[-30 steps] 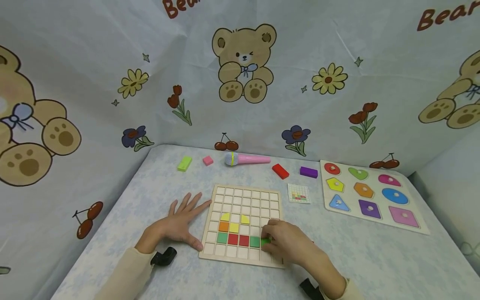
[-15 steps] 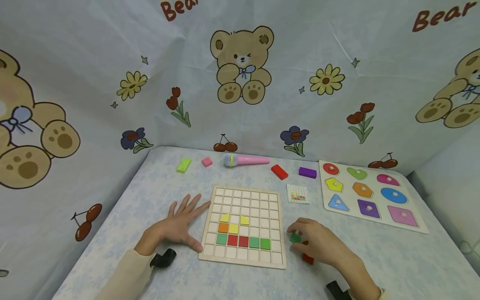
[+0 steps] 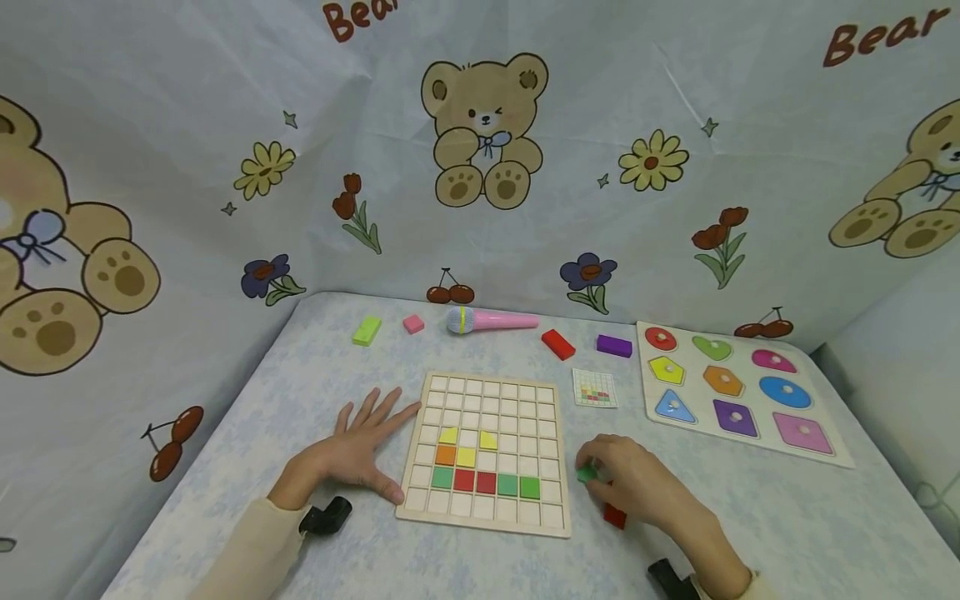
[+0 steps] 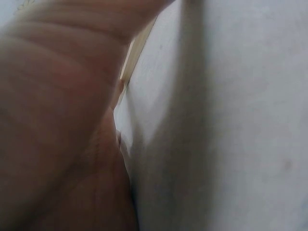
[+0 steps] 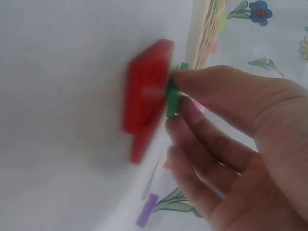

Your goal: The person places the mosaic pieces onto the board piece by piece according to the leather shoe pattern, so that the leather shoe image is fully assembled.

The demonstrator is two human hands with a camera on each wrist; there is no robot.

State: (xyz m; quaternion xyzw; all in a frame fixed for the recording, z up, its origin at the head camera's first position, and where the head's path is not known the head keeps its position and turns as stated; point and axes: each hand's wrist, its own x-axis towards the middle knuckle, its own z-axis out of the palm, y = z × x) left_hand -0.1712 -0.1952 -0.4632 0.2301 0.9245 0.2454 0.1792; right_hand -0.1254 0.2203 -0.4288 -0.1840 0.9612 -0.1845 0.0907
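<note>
A wooden grid board (image 3: 480, 531) lies on the table with yellow, orange, red and green square tiles set in some of its cells. My left hand (image 3: 360, 454) is spread out flat at the board's left edge, fingertips and thumb right at the rim. Just right of the board, my right hand (image 3: 637, 477) pinches a small green tile (image 3: 587, 473) between thumb and fingers. In the right wrist view the green tile (image 5: 173, 98) shows at the thumb tip, close to red blocks (image 5: 147, 91). One red block (image 3: 615, 517) is partly covered by the right hand in the head view.
Behind the board lie a green block (image 3: 367, 331), a pink block (image 3: 413, 324), a toy microphone (image 3: 495, 320), a red block (image 3: 558, 344) and a purple block (image 3: 614, 346). A pattern card (image 3: 595, 388) and a shape puzzle board (image 3: 738, 396) are to the right.
My right hand has left a green tile in the board's lower right and moved right, off the board, where it now pinches another green tile. The left hand has stayed put.
</note>
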